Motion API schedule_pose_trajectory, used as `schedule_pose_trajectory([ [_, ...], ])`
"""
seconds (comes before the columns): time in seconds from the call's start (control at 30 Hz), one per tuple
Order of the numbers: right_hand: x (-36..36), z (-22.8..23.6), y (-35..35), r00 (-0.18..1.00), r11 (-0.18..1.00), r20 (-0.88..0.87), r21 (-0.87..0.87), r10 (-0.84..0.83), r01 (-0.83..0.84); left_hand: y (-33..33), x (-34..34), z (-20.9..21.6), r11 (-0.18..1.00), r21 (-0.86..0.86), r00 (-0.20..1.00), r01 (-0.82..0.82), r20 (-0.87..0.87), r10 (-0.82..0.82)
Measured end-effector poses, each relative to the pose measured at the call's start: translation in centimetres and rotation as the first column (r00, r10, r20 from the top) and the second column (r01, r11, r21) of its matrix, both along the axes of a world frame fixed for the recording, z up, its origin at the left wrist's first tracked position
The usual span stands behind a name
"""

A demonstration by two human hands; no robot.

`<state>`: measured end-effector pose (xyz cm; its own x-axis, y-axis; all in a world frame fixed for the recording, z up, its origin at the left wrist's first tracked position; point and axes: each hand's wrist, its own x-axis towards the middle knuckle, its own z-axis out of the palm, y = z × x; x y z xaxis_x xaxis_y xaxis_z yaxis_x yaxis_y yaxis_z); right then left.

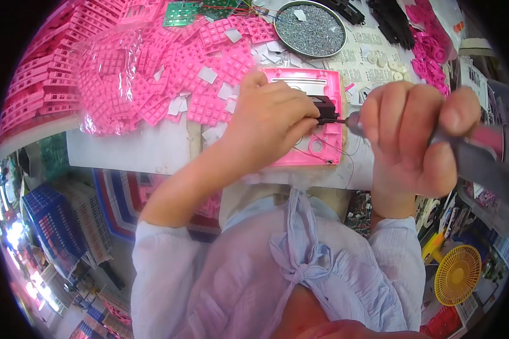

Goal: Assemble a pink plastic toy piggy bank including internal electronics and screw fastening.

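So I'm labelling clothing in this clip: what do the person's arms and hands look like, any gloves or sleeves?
Both hands are bare: no gloves, rings or watch show on the left hand or the right hand. The forearms are uncovered too. Thin, pale lilac-white sleeves of a light, slightly sheer blouse are pushed up near the elbows, with gathered cuffs. A tied bow of the same fabric hangs at the front.

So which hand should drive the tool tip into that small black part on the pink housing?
Right. The right hand already grips the driver, its tip beside the black part. The left hand pins that part on the pink housing, so it is probably best kept there.
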<state>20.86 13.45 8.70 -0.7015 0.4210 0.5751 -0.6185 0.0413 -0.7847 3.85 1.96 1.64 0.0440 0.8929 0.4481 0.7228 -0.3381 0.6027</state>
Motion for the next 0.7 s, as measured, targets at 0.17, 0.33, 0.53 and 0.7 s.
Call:
schedule_pose_trajectory([
  [0.17, -0.6, -0.2, -0.9, 0.999, 0.996, 0.027, 0.076, -0.042, 0.040, -0.6, 0.4, -0.3, 0.994, -0.104, 0.979, -0.026, 0.197, 0.046],
  [0.33, -1.5, -1.1, -1.4, 0.998, 0.995, 0.017, 0.085, -0.061, 0.059, -0.7, 0.1, -0.7, 0.996, -0.074, 0.990, -0.049, 0.130, 0.058],
  [0.53, -1.5, -2.0, -0.7, 0.996, 0.993, 0.000, 0.076, -0.089, 0.089, -1.8, -0.1, -2.0, 0.952, 0.043, 0.951, -0.303, -0.047, 0.305],
  [0.7, -2.7, -4.0, -0.6, 0.995, 0.995, -0.032, 0.027, -0.093, 0.094, -2.8, -0.1, -3.1, 0.965, 0.013, 0.948, -0.263, -0.182, 0.261],
])
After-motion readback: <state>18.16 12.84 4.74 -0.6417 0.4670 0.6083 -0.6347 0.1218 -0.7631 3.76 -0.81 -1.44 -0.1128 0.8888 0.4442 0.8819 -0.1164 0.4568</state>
